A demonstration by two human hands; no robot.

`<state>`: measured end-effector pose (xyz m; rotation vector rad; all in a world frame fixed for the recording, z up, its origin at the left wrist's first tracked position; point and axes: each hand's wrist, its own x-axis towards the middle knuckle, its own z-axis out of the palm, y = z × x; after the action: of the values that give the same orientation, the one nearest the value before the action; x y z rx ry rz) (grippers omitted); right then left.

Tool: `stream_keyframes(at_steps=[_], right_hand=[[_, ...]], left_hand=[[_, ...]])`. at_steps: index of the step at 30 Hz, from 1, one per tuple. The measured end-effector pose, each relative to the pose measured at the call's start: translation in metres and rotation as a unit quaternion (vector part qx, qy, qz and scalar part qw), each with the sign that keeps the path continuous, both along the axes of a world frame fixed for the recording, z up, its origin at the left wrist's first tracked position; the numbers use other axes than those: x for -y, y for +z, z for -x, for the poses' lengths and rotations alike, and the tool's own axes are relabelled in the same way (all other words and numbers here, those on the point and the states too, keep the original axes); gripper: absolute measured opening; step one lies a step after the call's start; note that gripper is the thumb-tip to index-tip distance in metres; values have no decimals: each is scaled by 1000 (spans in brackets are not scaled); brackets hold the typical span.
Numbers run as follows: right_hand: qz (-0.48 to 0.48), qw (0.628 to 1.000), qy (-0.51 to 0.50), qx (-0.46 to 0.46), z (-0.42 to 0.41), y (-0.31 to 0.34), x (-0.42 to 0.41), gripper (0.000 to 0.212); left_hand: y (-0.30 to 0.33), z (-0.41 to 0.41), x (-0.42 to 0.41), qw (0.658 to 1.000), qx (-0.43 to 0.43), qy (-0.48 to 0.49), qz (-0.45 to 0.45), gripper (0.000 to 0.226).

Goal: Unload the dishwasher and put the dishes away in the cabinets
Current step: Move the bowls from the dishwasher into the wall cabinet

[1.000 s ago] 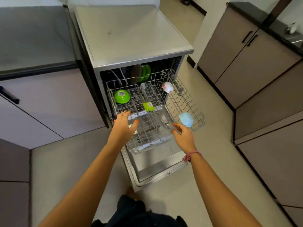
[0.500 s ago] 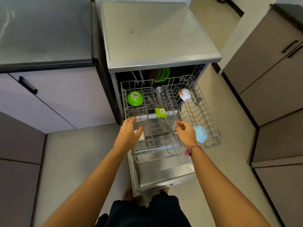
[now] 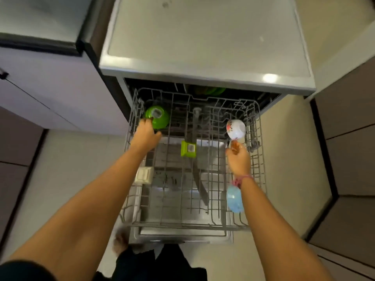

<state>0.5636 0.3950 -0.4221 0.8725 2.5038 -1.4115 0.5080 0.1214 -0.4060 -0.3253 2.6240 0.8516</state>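
The dishwasher's wire rack (image 3: 257,179) is pulled out over the open door. A green bowl (image 3: 160,119) lies upside down at the rack's far left. My left hand (image 3: 145,136) is open, its fingertips touching the bowl's near rim. A white floral bowl (image 3: 236,128) leans at the far right. Just below it, my right hand (image 3: 238,159) hovers with fingers apart and holds nothing. A blue cup (image 3: 234,197) lies by my right wrist. A small green container (image 3: 188,149) sits mid-rack. Green plates (image 3: 211,90) show deep inside.
The dishwasher's steel top (image 3: 203,37) stretches ahead. White cabinet fronts (image 3: 50,94) stand at the left and brown cabinets (image 3: 349,122) at the right. A white block (image 3: 144,175) sits at the rack's left edge. Pale floor (image 3: 67,179) lies on both sides.
I have leaned closer over the rack. My left hand moved forward to the green bowl. My right hand moved away from the blue cup and up toward the white floral bowl.
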Motion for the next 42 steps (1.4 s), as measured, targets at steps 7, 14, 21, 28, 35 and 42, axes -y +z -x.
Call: stream_keyframes(at_steps=[7,14,21,28,35,42], right_hand=[[-20,1000,4,-5,71,-53,-30,49],[-145,985,89,-15,110,-109,-51,75],[-215,970,111,-8,123,-144,-57,72],[-270,956,112,-22,125,-146,-53,64],[-233,965,112,-44,107,-133,-53,65],[-102,990,16,-93,60,-93,-27,61]], left_hand=[[-70,58,-19,992,30,-47,109,74],[-120,90,-9,968,13,-158,194,95],[-140,114,-7,952,-1,-180,246,97],[-129,117,-9,952,1,-165,260,99],[-96,100,-9,967,-48,-99,228,98],[-47,45,-26,993,-60,81,-68,106]])
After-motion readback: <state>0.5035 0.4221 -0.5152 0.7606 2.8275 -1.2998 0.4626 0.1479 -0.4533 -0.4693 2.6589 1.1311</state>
